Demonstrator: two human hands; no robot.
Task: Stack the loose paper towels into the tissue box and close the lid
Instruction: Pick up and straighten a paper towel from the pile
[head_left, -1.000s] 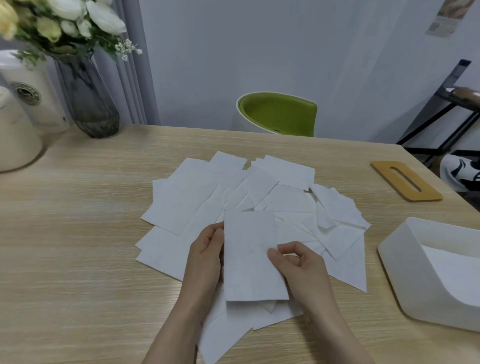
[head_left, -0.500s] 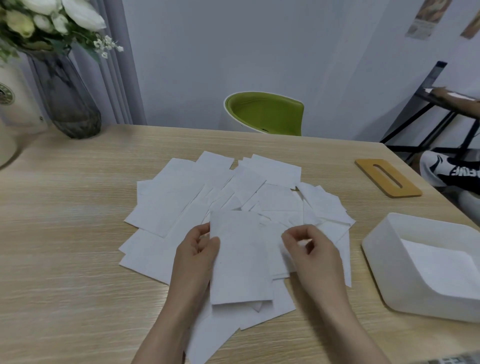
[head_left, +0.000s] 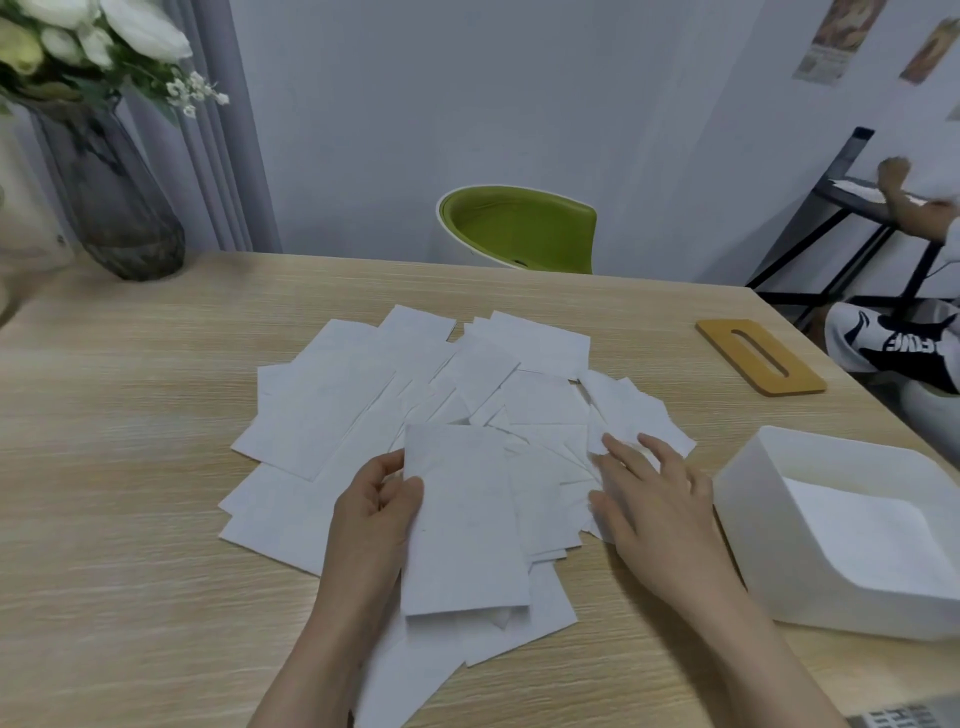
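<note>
Left hand (head_left: 376, 512) fingers mostly hidden behind gripped paper towel (head_left: 462, 525).

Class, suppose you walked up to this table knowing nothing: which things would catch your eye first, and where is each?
First, the fan of loose paper towels spread over the middle of the wooden table. The left hand grips one towel above them, and the right hand lies flat on the sheets. At the right stands the open white tissue box, its wooden lid lying apart beyond it.

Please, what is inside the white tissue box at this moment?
The tissue box stands open, and white paper towel lies flat on its bottom. How many sheets cannot be told. Its near wall hides the closest inner part.
</note>
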